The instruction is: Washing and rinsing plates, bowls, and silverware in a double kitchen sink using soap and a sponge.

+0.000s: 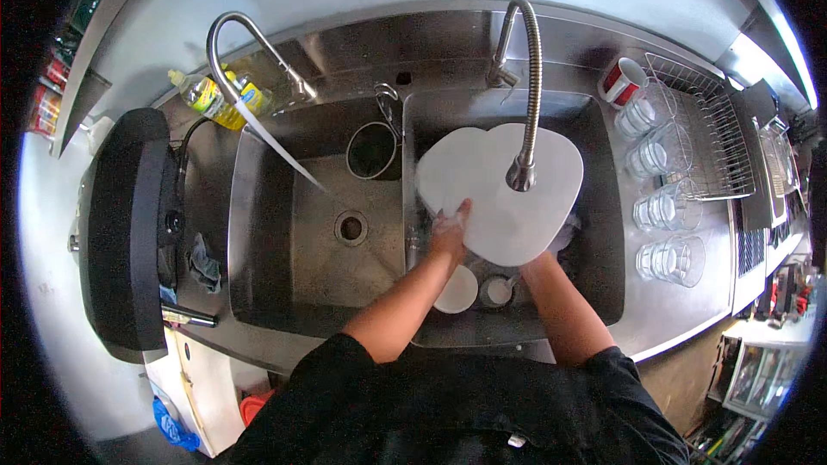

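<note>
Over the right basin of the stainless steel sink (pixel 517 334), two overlapping white plates or boards (pixel 517 226) with rounded outlines are tilted below a spring-necked faucet (pixel 533 77). My left hand (pixel 450 232) grips their lower left edge, with whitish suds on the fingers. My right forearm reaches under their lower right edge; the plates hide that hand. A white bowl (pixel 456 289) and a small white cup (pixel 497 290) lie in the basin below them. Something pale, perhaps cloth or a bag, shows at the right of the plates.
Water runs from the left faucet (pixel 236 24) into the left basin, where a dark round container (pixel 373 150) stands. Yellow detergent bottles (pixel 216 101) are behind. Glasses (pixel 669 206), a red and white mug (pixel 623 82) and a wire dish rack (pixel 711 135) stand right; a black appliance stands left.
</note>
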A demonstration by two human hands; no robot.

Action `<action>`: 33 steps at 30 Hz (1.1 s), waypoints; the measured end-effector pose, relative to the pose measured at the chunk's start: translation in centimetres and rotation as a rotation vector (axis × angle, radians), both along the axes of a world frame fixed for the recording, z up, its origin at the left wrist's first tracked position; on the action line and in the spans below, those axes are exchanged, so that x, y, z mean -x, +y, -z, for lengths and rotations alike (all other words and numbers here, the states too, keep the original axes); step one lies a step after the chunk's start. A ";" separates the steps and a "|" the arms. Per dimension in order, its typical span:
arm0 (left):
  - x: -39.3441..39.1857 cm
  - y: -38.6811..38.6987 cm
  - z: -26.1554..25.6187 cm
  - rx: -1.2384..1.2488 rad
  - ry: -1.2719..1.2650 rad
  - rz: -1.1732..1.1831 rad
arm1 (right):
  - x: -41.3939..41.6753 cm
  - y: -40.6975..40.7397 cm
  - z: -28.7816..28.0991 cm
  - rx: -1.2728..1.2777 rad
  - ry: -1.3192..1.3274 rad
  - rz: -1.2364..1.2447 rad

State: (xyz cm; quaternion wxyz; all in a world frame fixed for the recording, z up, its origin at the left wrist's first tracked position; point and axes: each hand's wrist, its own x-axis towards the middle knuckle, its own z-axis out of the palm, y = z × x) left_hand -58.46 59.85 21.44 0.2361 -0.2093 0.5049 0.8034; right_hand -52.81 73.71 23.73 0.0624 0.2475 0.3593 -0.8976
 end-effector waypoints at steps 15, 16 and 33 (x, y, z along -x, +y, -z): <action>3.8 0.9 6.2 0.408 -0.096 -0.559 | -13.8 10.8 5.9 -1.421 -0.205 -1.149; 4.0 -0.4 10.6 0.473 0.085 -0.641 | -13.1 10.0 6.0 -1.664 -0.274 -1.261; 1.5 9.3 1.4 0.119 0.342 -0.234 | 5.5 2.6 0.5 -0.753 0.217 -0.183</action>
